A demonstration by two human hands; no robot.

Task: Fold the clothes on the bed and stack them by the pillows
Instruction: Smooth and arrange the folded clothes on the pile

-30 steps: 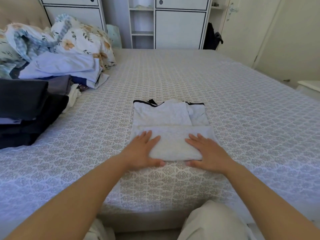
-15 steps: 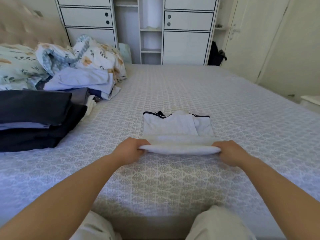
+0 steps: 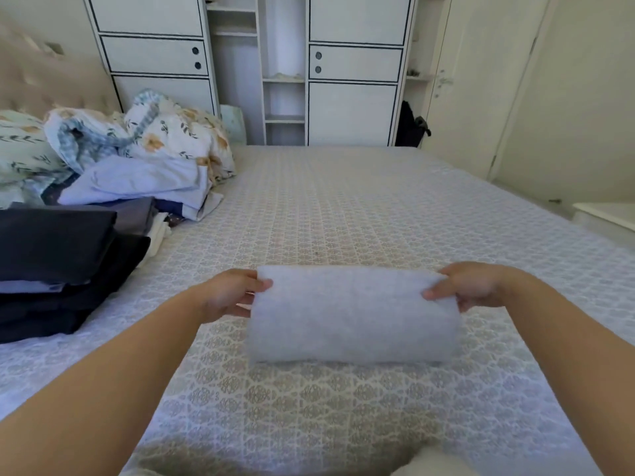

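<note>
Two hands, left hand (image 3: 229, 293) and right hand (image 3: 471, 286), pinch one folded white fabric garment (image 3: 352, 312) by its side edges. Bare patterned grey bedspread (image 3: 360, 207) stretches beyond it; one dark folded clothes stack (image 3: 58, 266) sits left.

Folded white garment (image 3: 354, 314) is motion-blurred and hides both hands' fingers; dark stack (image 3: 58, 262) cut off left

One head-worn wide-angle view.
It looks forward and down across the bed (image 3: 378, 207) toward the wardrobe (image 3: 354, 63), hands close below.

Both arms outstretched, left hand (image 3: 231, 294) and right hand (image 3: 471, 286) each in a pinching grip.
</note>
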